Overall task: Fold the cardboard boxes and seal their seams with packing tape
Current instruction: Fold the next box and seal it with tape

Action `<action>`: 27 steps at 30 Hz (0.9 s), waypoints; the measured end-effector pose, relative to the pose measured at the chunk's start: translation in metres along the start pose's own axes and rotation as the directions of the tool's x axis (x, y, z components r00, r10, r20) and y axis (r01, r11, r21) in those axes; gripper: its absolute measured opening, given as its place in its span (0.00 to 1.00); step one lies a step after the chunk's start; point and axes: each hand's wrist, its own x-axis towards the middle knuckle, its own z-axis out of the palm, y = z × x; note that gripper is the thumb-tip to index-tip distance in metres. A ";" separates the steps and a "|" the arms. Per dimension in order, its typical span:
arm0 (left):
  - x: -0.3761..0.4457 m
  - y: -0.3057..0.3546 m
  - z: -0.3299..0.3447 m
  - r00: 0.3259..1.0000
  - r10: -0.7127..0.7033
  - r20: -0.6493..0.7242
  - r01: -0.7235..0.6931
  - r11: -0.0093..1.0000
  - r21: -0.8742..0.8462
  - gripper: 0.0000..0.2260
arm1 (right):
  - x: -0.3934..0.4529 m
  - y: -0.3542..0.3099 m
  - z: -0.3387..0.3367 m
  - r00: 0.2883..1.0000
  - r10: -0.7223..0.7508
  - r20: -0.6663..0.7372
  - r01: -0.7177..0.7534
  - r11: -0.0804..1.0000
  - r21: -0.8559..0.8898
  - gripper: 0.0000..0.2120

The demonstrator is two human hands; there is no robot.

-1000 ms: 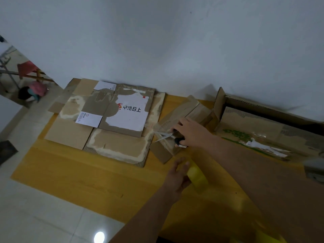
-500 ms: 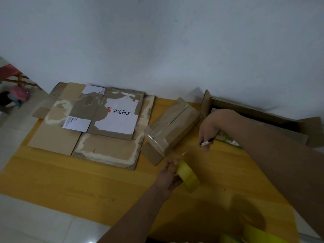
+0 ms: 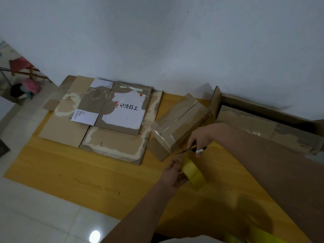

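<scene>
Just beyond both hands, tape roll (image 3: 192, 173) left, scissors (image 3: 190, 149) right, sits the taped box (image 3: 177, 125)

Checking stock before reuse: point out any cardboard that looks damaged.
The flattened cardboard sheets at the table's left are badly scuffed: the brown facing is torn away in pale patches, and the white printed label is ragged. The folded box looks worn under its tape too.

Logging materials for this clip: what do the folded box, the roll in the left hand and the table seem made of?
Folded box: brown corrugated cardboard, glossy where clear tape covers it. Tape roll: translucent yellowish plastic film, probably. Table: yellow wood-grain surface, maybe laminate.
</scene>
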 end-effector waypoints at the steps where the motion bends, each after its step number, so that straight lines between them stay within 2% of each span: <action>1: -0.001 0.001 0.000 1.000 -0.002 -0.006 0.002 1.000 -0.010 0.08 | 0.001 0.000 0.000 1.000 -0.010 -0.010 0.010 1.000 -0.007 0.22; 11: -0.003 0.008 -0.001 0.999 -0.036 0.000 0.036 0.999 0.005 0.09 | 0.002 -0.002 0.002 0.993 -0.013 -0.115 0.004 0.997 -0.082 0.17; 14: -0.006 0.011 -0.005 0.997 -0.081 0.012 0.081 0.997 0.016 0.09 | -0.001 -0.005 0.005 0.990 -0.019 -0.140 0.001 0.992 -0.126 0.16; 18: -0.010 0.019 -0.011 0.990 -0.133 -0.043 0.134 0.991 0.015 0.08 | -0.001 -0.006 0.009 0.981 -0.013 -0.196 -0.013 0.991 -0.131 0.14; 21: -0.013 0.021 -0.019 0.979 -0.193 -0.066 0.191 0.981 -0.029 0.08 | -0.004 -0.004 0.008 0.965 0.018 -0.260 -0.050 0.991 -0.121 0.16; 23: -0.016 0.019 -0.026 0.967 -0.237 -0.096 0.239 0.971 0.001 0.08 | -0.006 -0.006 0.010 0.962 0.021 -0.272 -0.054 0.992 -0.116 0.18; 25: -0.017 0.019 -0.034 0.966 -0.194 -0.174 0.216 0.969 0.116 0.05 | -0.006 -0.010 0.014 0.961 0.024 -0.275 -0.055 0.993 -0.105 0.18; 27: -0.015 0.019 -0.048 0.947 -0.041 -0.317 0.128 0.957 0.261 0.04 | -0.005 -0.014 0.020 0.957 0.030 -0.290 -0.060 0.994 -0.096 0.17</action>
